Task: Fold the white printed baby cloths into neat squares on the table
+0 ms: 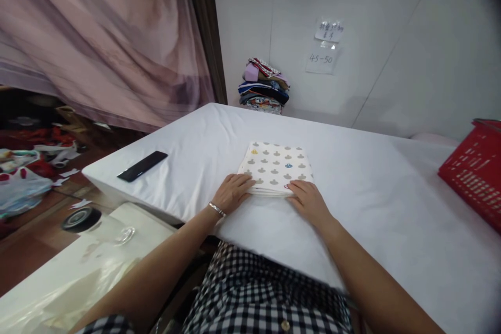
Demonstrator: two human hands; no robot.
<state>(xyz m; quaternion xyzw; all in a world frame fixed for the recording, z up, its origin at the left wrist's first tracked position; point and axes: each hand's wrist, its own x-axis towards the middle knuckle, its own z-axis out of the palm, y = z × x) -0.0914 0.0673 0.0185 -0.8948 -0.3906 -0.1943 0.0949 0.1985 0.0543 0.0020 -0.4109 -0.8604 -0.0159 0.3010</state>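
Observation:
A folded cream cloth with small grey shapes printed on it lies flat on the white-covered table. My left hand, with a bracelet on its wrist, rests on the cloth's near left corner, fingers lying flat. My right hand lies on the near right edge of the same cloth, fingers stretched out over the fabric. Neither hand has lifted the cloth; both press on its front edge.
A black flat device lies near the table's left edge. A stack of folded clothes stands against the back wall. A red plastic basket sits at the right. A pink curtain hangs left; a low white surface is beside me.

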